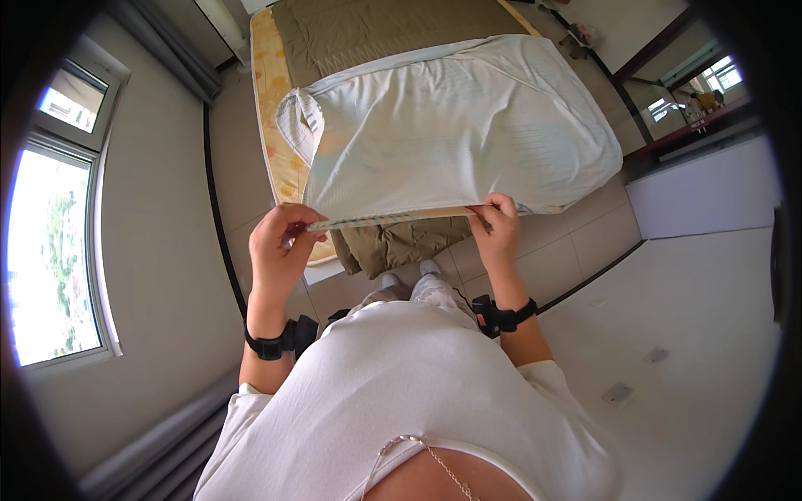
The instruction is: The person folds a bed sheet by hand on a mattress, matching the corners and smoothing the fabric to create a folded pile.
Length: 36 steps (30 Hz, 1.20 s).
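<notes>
A pale, thin fabric cover (451, 131) with faint blue and peach patterning stretches out before me, its far part lying over the bed. My left hand (282, 241) pinches the left corner of its near edge between thumb and fingers. Further right along that same edge, my right hand (500, 228) grips the fabric. The edge is pulled nearly straight between both hands, raised in front of my body. At the far left of the cover, one corner (301, 125) is folded into a loop. Below the held edge hangs an olive-brown quilt (401, 241).
More of the olive quilt (401, 25) lies at the bed's far end. A yellow patterned mattress (272, 94) shows on the left. My feet stand on floor tiles close to the bed. A window (59, 250) is on the left, a dark-framed mirror (683, 94) on the right.
</notes>
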### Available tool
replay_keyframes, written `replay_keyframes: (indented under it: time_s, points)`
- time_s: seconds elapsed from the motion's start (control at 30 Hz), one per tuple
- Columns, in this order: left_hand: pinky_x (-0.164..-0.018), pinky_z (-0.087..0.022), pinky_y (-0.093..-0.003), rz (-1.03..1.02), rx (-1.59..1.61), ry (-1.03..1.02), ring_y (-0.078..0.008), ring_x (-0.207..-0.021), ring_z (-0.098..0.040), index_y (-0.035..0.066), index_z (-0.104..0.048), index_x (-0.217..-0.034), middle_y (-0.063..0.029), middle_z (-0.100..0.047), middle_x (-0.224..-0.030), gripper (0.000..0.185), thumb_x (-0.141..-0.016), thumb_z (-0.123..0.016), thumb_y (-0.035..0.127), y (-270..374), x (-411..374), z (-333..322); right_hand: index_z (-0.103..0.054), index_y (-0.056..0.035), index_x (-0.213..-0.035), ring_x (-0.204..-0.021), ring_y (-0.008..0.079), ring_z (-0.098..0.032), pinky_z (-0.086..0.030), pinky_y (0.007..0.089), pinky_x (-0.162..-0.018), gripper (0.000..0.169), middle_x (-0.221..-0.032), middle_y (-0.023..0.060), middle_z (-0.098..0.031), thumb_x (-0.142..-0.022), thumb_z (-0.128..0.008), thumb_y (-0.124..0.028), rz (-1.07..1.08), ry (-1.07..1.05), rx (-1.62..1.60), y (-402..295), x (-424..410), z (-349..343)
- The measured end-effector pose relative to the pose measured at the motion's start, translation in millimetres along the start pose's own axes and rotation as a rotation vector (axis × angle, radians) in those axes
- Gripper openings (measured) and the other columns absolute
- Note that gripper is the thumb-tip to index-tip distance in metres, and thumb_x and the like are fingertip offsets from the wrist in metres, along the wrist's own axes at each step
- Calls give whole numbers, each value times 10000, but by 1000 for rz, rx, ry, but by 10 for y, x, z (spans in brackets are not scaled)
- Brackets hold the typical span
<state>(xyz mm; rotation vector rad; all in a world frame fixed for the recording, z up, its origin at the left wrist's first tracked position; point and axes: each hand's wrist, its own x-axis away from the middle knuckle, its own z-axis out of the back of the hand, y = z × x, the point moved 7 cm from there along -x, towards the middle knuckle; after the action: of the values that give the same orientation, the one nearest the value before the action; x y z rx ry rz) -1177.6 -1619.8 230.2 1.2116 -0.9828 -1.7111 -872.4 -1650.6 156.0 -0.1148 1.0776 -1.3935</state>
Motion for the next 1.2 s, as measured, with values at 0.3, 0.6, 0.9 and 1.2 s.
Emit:
replay_keyframes:
  time_s: [0.3, 0.6, 0.9, 1.2]
  points:
    - [-563, -534, -244, -123, -101, -14, -166, -687, -621, -42, -511, -798, -112, -573, -778, 214, -652, -498, -197, 278, 145, 33, -646, -37, -787, -617, 162, -525, -424, 273, -536, 138, -794, 38, -525, -664, -671, 21, 17, -131, -28, -83, 136, 167]
    - [-581, -521, -227, 50, -109, -29, -157, -678, -632, -42, -523, -819, -96, -581, -792, 169, -706, -503, -165, 190, 92, -222, -598, -4, -860, -588, 135, -554, -453, 260, -540, 117, -823, 55, -559, -748, -630, 6, -485, -269, -444, 362, 260, 61]
    - [-616, -528, -245, 94, -118, 57, -154, -690, -630, -48, -521, -822, -98, -581, -789, 137, -729, -525, -150, 158, 58, -585, -604, 9, -902, -748, 193, -604, -476, 280, -644, 128, -857, 99, -577, -798, -586, -64, -271, -482, -362, 775, 284, -59]
    - [-658, -530, -252, 166, 67, 190, -169, -720, -622, -60, -491, -870, -98, -571, -854, 143, -769, -488, -161, 187, 47, -841, -626, -20, -956, -795, 121, -597, -475, 232, -669, 215, -899, 54, -626, -857, -565, -201, -871, -589, -948, 1491, 506, -236]
